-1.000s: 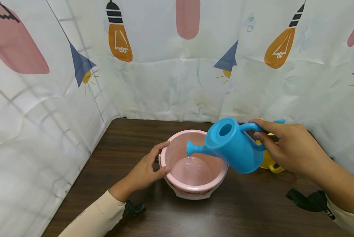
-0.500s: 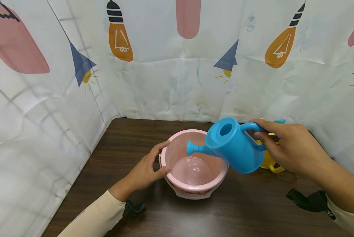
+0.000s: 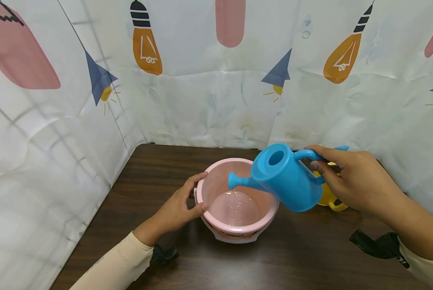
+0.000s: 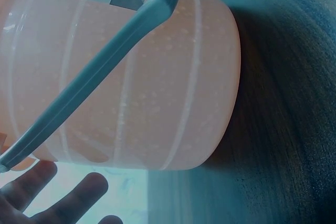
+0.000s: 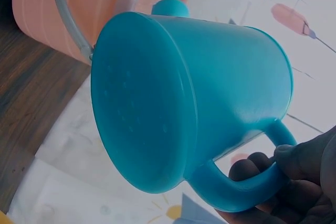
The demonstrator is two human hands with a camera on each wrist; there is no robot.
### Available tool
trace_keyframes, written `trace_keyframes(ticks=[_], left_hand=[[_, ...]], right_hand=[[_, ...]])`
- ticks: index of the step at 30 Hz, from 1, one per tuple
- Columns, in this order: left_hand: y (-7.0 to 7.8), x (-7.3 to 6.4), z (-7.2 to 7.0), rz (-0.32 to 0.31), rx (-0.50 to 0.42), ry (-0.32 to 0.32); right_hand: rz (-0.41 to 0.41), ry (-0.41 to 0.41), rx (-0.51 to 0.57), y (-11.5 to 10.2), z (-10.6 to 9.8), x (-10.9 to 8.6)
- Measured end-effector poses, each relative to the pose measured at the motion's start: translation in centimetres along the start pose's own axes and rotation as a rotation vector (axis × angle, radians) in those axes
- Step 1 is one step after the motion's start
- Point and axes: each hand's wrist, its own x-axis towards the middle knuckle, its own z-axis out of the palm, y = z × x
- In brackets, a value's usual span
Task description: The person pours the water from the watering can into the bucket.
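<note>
The can [image 3: 292,185] is tilted in the air, its spout [image 3: 250,184] over the bucket [image 3: 234,230] and letting out a thin trickle; I judge it stiff, light plastic, though any water inside would shift its weight as I tip. My right grip [image 3: 355,174] is curled firmly round the handle [image 5: 239,190], the surest hold, since the glossy body would likely slip when wet. My left grip [image 3: 175,206], thumb and forefinger spread, rests against the bucket's rim.
</note>
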Motion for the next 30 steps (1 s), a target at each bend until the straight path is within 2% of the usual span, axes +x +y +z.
trace_keyframes(ticks=[30], left_hand=[[-0.1,-0.05,0.12,-0.01,-0.002,0.006]], right_hand=[[0.001,0.008,-0.013,-0.04,0.07,0.12]])
